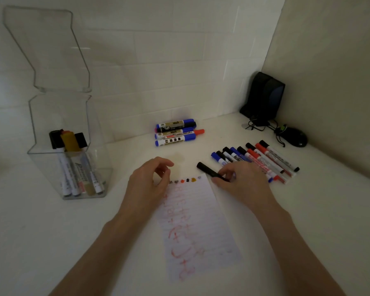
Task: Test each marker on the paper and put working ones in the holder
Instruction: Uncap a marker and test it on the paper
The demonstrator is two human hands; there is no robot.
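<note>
A lined sheet of paper (198,221) lies in front of me, with red scribbles down it and a row of small coloured test marks along its top edge. My right hand (241,184) pinches a black marker (209,171) that lies slanted just above the paper's top right corner. My left hand (152,184) hovers over the paper's top left corner with fingers loosely curled, holding nothing. A clear plastic holder (51,167) with a raised lid stands at the left and contains several markers.
A row of several thin markers (263,161) lies right of my right hand. Several thick markers (176,132) are piled by the tiled wall. A black speaker (263,97), cables and a black mouse (295,137) sit in the right corner.
</note>
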